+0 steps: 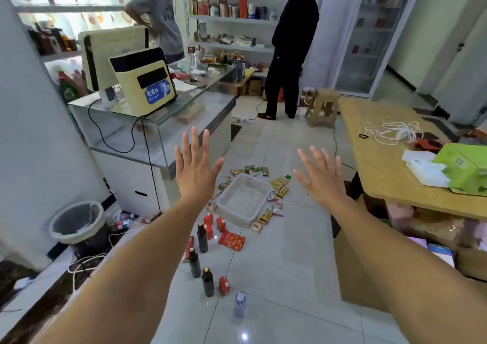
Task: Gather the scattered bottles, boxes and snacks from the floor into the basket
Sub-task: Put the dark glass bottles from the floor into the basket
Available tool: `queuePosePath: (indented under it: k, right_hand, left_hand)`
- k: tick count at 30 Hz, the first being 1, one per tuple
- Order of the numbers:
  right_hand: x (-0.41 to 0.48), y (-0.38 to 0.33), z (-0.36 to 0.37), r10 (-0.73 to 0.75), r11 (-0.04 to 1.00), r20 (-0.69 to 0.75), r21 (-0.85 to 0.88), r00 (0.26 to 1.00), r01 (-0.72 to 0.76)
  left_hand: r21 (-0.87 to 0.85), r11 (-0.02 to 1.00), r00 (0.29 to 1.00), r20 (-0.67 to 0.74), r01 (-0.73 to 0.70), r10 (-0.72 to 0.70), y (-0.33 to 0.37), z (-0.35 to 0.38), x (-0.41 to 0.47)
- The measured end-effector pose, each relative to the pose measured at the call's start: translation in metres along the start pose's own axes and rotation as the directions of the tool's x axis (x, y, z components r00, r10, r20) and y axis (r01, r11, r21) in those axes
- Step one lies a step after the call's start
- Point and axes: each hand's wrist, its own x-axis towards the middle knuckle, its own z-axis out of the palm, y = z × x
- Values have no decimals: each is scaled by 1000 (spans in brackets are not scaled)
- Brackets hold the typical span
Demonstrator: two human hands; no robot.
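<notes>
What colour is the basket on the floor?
The basket is white or pale grey, shown in the head view.

Grey tiled floor point(284, 259): white basket point(243, 198), snack packets point(279, 185) around it, red boxes point(220, 223), dark bottles point(202, 238) upright.

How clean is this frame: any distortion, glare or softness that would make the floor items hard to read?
Head view: wide-angle bending curves the fridge and the table edge; ceiling-light glare spots sit on the floor tiles; the left hand and right hand look slightly soft; snack labels around the basket are too small to read.
</notes>
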Motion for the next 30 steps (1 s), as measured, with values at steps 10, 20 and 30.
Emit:
queuePosePath:
  k: [10,20,30]
  right_hand:
    - [35,64,29,-191,981,149,1,970,193]
    - [128,56,75,-337,939,223,16,915,343]
    - [248,50,129,-457,885,279,50,844,463]
  left_hand:
    - [99,972,969,104,214,-224,53,39,-38]
    - [140,913,914,84,384,-397,54,100,10]
    - [158,844,846,79,512,-528,55,173,96]
